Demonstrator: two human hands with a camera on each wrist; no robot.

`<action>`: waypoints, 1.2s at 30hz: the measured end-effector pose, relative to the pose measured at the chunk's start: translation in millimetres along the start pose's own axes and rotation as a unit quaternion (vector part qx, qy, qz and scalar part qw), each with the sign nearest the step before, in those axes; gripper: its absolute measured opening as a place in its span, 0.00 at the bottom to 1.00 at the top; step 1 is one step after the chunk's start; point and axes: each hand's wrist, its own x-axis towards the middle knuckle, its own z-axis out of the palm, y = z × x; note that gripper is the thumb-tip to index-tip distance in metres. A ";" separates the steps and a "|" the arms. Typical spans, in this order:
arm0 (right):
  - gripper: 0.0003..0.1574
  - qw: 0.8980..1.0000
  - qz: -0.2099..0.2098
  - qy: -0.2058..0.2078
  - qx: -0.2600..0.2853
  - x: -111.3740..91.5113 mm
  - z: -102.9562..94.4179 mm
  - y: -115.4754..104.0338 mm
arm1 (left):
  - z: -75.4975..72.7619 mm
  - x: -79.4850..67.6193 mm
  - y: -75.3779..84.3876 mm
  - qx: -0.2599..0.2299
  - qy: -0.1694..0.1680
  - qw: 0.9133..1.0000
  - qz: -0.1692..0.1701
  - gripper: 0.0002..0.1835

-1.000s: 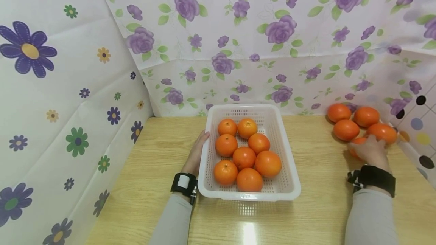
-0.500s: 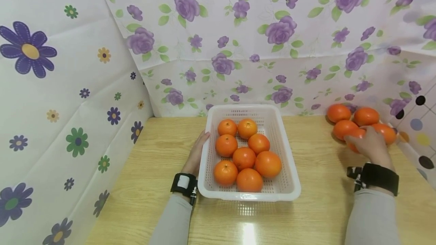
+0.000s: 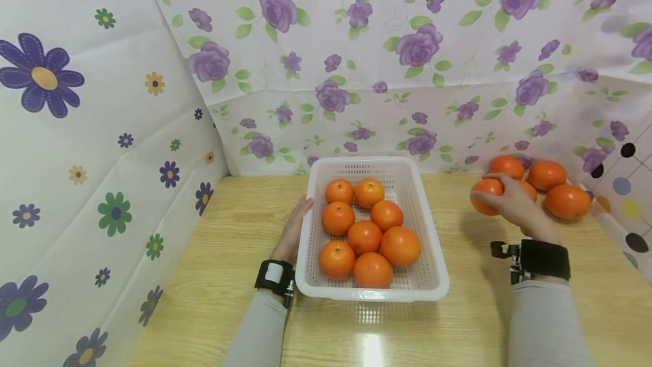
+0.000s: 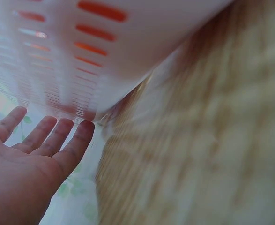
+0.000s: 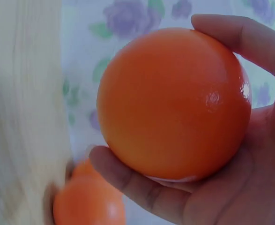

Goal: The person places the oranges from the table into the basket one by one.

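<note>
My right hand holds a smooth, glossy orange above the table, right of the basket. In the right wrist view the thumb and fingers curl round opposite sides of this orange. A white perforated plastic basket stands mid-table with several oranges lying loose inside. Along its left wall rests my left hand. The left wrist view has that hand's fingers fairly straight and spread beside the slotted wall; whether every fingertip touches it I cannot tell.
Several more oranges cluster at the table's back right corner, partly behind my right hand. Flowered cloth hangs along the back and left edges of the wooden table. A dotted covering borders the right side.
My right hand has picked an orange from the front of the right-hand cluster, lifted it, and moved left toward the basket. The left hand and basket stay in place.
</note>
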 end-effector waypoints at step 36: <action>0.44 0.985 -0.153 0.010 -0.081 12.3 22.5 -127.3 | -1.3 0.5 1.0 0.002 -0.001 1.000 0.004 0.42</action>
